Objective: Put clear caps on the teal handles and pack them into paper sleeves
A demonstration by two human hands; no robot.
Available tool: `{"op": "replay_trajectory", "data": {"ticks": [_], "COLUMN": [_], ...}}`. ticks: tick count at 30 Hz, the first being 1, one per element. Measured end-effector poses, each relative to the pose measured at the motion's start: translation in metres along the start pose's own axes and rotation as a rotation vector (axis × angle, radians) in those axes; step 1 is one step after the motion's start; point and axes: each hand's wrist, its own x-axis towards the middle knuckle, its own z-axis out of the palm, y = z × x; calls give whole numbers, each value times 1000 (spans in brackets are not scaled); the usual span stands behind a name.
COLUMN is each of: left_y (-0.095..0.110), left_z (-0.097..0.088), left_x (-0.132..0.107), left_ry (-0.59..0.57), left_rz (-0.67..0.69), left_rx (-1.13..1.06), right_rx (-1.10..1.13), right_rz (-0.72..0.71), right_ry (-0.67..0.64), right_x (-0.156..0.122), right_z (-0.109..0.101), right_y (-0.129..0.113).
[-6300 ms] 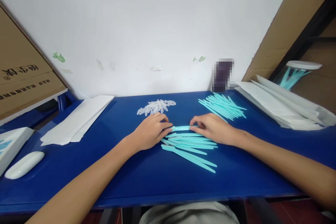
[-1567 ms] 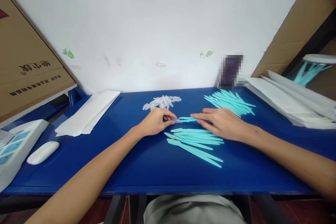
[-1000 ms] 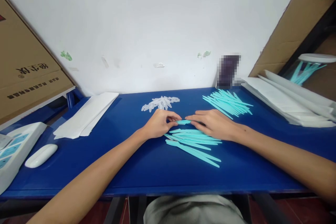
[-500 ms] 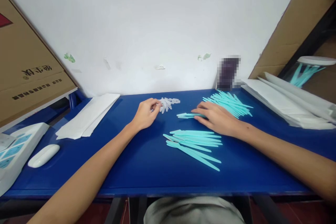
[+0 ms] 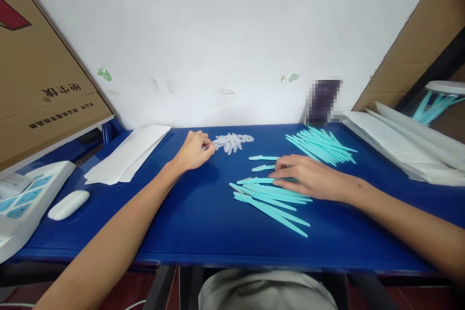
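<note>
My left hand [image 5: 194,150] rests at the left edge of a small heap of clear plastic caps [image 5: 234,141], its fingers curled and pinched on one cap. My right hand [image 5: 305,177] lies just behind the near pile of teal plastic sticks [image 5: 271,198], fingertips closed on one teal stick [image 5: 263,168] that points left. Another single teal stick [image 5: 263,158] lies loose a little farther back. A larger fan of teal sticks [image 5: 321,143] sits at the back right of the blue table [image 5: 203,223].
White paper sleeves [image 5: 125,154] lie at the back left, and a bigger white stack [image 5: 399,140] at the right. A white mouse [image 5: 68,204] and a pale device [image 5: 22,193] sit at the left edge. Cardboard boxes [image 5: 39,87] flank both sides.
My left hand left the stick and went back to the clear caps, closing on one. My right hand drew nearer with one teal stick; another teal stick now lies loose behind it.
</note>
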Motion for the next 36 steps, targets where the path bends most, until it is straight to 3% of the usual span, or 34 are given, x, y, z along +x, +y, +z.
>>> {"op": "replay_trajectory", "data": {"ticks": [5,10,19,23,31,36], "left_y": [-6,-17,-9,3,24,18], "left_z": [-3,-2,-1,-2,0,0], "left_x": [-1,-3,-3,-4,-8,-5], "left_ry": [-116,-226,-318,-329,-379,-282], "left_rz": [-35,66,121,160,231,203], "left_rx": [85,233,407,397,164,320], "right_rx": [58,105,190,198,260,362], "right_rz": [49,119,261,262,356,443], "right_ry": [21,39,289,392,477,452], "right_x": [5,1,-4,-1,0,0], "right_z": [2,0,3,4,9,6], "right_y": [-3,-1,9,8,9,5]}}
